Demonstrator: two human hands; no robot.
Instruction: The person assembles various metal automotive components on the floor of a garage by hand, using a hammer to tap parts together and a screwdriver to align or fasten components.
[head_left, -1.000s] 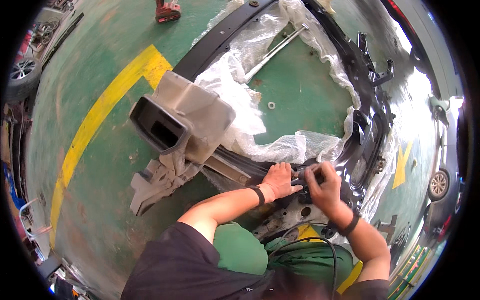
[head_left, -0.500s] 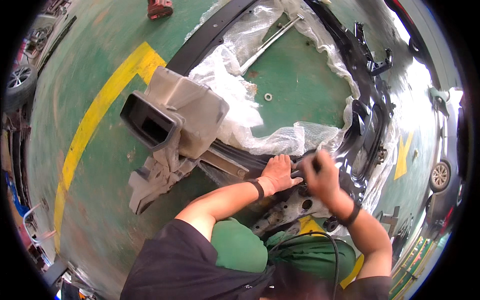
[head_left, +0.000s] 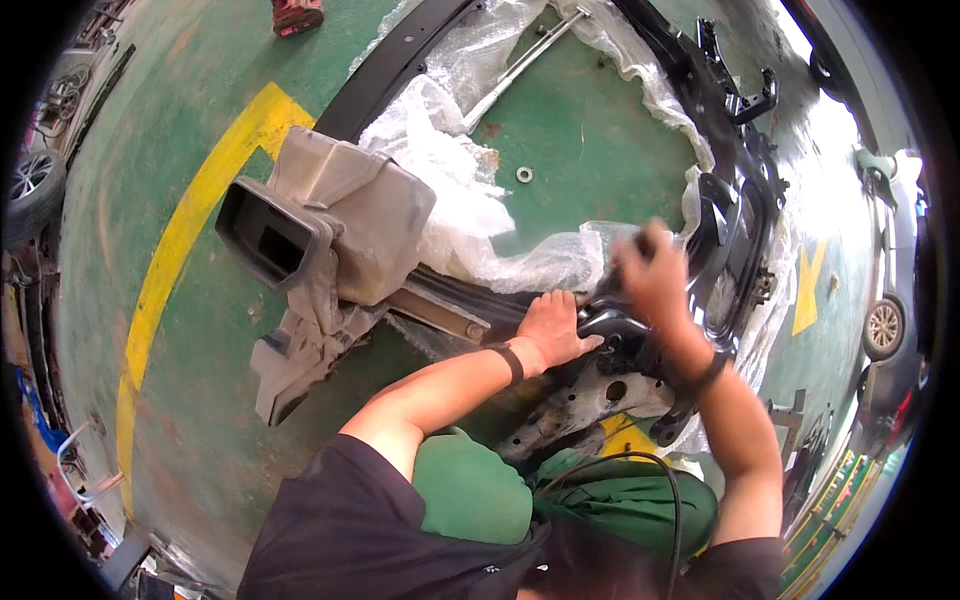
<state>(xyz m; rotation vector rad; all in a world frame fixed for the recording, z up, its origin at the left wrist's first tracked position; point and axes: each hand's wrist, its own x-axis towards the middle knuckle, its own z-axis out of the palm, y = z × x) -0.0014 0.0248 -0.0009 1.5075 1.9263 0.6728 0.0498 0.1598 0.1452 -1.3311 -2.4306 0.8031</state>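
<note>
A black car frame part [head_left: 735,215] lies on the green floor, partly wrapped in clear plastic sheeting [head_left: 455,165]. My left hand [head_left: 553,328] rests flat on the black frame's near corner, fingers spread. My right hand [head_left: 652,276] is raised above that corner and blurred by motion; whether it holds something I cannot tell. A grey plastic duct housing [head_left: 330,230] sits on the frame to the left of my hands. A dark band circles each wrist.
A long metal rod [head_left: 520,65] and a small washer [head_left: 524,175] lie on the floor inside the frame. A yellow painted line [head_left: 180,250] crosses the floor at left. A red object [head_left: 297,14] sits at the top. Car wheels [head_left: 884,328] show at the right edge.
My right hand has lifted off the frame corner and moved up and to the right, now blurred. My left hand stays pressed on the frame.
</note>
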